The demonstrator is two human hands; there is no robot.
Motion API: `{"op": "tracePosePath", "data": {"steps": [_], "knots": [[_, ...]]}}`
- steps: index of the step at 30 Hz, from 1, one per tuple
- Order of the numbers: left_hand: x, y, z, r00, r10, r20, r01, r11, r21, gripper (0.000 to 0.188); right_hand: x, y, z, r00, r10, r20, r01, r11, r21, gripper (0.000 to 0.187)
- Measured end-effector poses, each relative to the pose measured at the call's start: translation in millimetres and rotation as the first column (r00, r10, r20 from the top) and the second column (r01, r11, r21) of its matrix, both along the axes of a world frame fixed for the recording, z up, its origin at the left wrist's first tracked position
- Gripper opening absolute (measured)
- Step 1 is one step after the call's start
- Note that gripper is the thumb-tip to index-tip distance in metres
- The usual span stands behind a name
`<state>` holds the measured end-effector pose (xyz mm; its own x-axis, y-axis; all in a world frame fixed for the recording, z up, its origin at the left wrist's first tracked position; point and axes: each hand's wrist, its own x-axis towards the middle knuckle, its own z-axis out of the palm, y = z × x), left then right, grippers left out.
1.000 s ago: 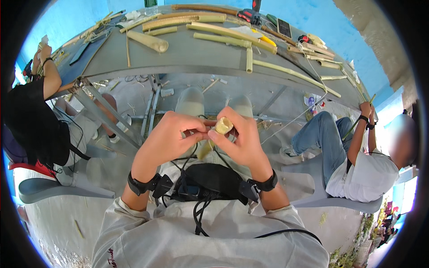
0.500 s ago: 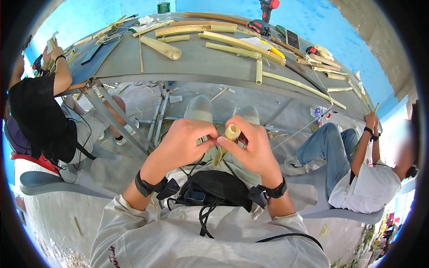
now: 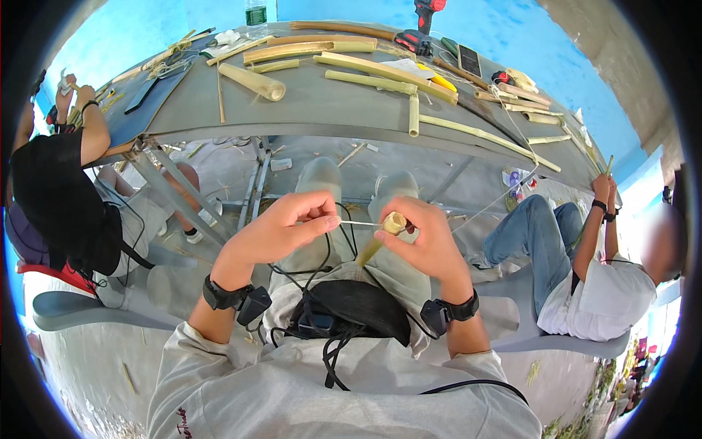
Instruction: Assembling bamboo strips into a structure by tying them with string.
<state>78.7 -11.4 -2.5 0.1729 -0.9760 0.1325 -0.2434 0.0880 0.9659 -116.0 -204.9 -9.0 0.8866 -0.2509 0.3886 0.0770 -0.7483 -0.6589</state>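
Note:
Above my lap, my right hand (image 3: 431, 238) grips a short bamboo tube (image 3: 371, 253), its hollow cut end tilted up toward me. A thin white string (image 3: 358, 222) runs straight from the tube to my left hand (image 3: 285, 228). My left thumb and forefinger are pinched on that string. Past my right hand, a stretch of white string slants up to the table's right side; my fingers hide whether it is the same one. My hands are a little apart, level with each other.
The grey table (image 3: 292, 110) ahead carries several bamboo pieces, a thick bamboo tube (image 3: 248, 80), a red-black cordless drill (image 3: 423, 29), a phone (image 3: 469, 61) and a water bottle (image 3: 256, 14). One person (image 3: 58, 190) sits left, another (image 3: 596, 293) right. Black cables hang at my waist.
My left hand has moved left, away from the bamboo tube, drawing the string out taut between them. My right hand has shifted slightly right with the tube.

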Motion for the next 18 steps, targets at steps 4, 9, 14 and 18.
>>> {"op": "tracePosePath", "data": {"steps": [4,9,14,18], "knots": [[-8,-13,-1,0.948,0.012,0.317,-0.042,0.995,0.086,0.020,5,2,-11,1.000,-0.002,0.001,0.003,0.986,-0.167,0.023],[-29,-35,5,0.831,0.017,0.556,-0.020,1.000,-0.001,0.018,21,32,-25,0.964,0.210,0.162,-0.265,0.725,0.636,0.020],[-15,-38,34,0.739,0.045,0.673,-0.012,0.998,-0.054,0.024,6,24,-26,0.988,0.145,0.053,-0.146,0.764,0.629,0.010],[28,-73,69,0.717,-0.186,0.672,0.187,0.980,0.072,0.025,-2,18,-30,1.000,-0.017,0.026,0.000,0.831,0.556,0.009]]}}
